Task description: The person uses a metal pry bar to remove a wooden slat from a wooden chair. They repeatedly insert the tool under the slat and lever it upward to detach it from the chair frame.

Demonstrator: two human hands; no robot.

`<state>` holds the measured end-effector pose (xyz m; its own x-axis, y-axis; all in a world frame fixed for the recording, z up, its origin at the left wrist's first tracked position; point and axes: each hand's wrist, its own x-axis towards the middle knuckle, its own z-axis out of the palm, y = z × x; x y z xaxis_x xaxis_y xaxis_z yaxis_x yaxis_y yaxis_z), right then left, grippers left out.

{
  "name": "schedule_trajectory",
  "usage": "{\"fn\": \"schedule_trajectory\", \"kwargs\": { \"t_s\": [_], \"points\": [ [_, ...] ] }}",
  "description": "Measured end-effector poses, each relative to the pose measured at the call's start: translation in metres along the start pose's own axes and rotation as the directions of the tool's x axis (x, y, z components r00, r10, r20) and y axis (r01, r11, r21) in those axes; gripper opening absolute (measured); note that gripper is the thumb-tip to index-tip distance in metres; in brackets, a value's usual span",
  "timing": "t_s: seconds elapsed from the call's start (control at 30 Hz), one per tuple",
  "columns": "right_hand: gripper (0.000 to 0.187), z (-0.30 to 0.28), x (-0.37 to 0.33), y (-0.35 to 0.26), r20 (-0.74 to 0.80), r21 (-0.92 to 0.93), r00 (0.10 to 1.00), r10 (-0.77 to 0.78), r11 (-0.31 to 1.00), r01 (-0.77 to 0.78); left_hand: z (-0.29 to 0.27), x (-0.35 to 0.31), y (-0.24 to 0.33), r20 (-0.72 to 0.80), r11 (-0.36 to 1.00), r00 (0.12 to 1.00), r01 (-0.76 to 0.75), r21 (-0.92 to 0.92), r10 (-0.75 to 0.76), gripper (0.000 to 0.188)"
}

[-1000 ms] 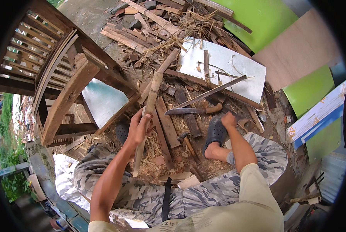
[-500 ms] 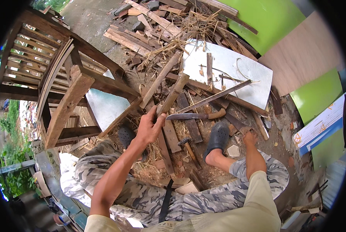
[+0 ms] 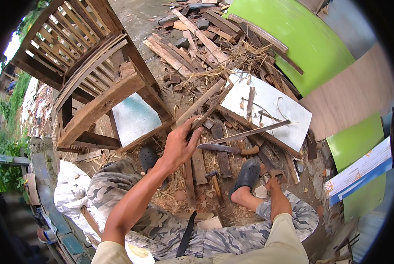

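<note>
My left hand (image 3: 181,143) is closed round the near end of a short brown wood strip (image 3: 217,102), which slants away over the scrap. Low on the right, beside my clog, the fingers of my right hand (image 3: 274,178) are wrapped round the brown end of a dark flat tool (image 3: 266,161) that looks like a handsaw, partly hidden by the hand. Between my hands lies a machete (image 3: 221,148) with a wooden handle, its blade tip close to my left hand. A hammer (image 3: 216,188) rests on the ground between my feet.
A slatted wooden chair frame (image 3: 101,103) lies tipped at the left. Ahead are a heap of wood scraps (image 3: 192,48), straw and a white panel (image 3: 267,108) with sticks on it. Green sheets (image 3: 294,39) and a plywood board (image 3: 351,83) lie at the right.
The wood strip in my left hand has turned and shows a narrower side. The whole view has shifted and tilted. My right hand keeps its hold low beside the clog.
</note>
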<state>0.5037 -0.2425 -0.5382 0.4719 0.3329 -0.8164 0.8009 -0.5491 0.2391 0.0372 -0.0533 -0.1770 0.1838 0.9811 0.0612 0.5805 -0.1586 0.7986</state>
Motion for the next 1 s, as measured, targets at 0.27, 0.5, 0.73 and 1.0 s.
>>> {"fn": "schedule_trajectory", "kwargs": {
  "t_s": [0.27, 0.5, 0.73, 1.0],
  "points": [
    [0.034, -0.067, -0.041, 0.029, -0.229, -0.192, 0.937, -0.264, 0.956, 0.222, 0.024, 0.01, 0.008, -0.021, 0.986, 0.986, -0.163, 0.022, 0.163, 0.041],
    [0.025, -0.174, -0.12, 0.055, -0.332, 0.046, 0.757, -0.563, 0.792, 0.609, 0.029, 0.02, 0.043, -0.025, 0.887, 0.897, -0.433, 0.16, 0.442, 0.038],
    [0.023, -0.232, -0.293, 0.002, -0.495, 0.439, 0.683, -0.537, 0.523, 0.73, -0.03, 0.012, 0.065, 0.102, 0.796, 0.889, -0.447, 0.408, 0.446, 0.04],
    [0.016, -0.245, -0.406, 0.007, -0.685, 0.646, 0.588, -0.429, 0.015, 0.763, -0.133, 0.025, 0.083, 0.109, 0.735, 0.944, -0.313, 0.602, 0.312, 0.031]
  ]
}}
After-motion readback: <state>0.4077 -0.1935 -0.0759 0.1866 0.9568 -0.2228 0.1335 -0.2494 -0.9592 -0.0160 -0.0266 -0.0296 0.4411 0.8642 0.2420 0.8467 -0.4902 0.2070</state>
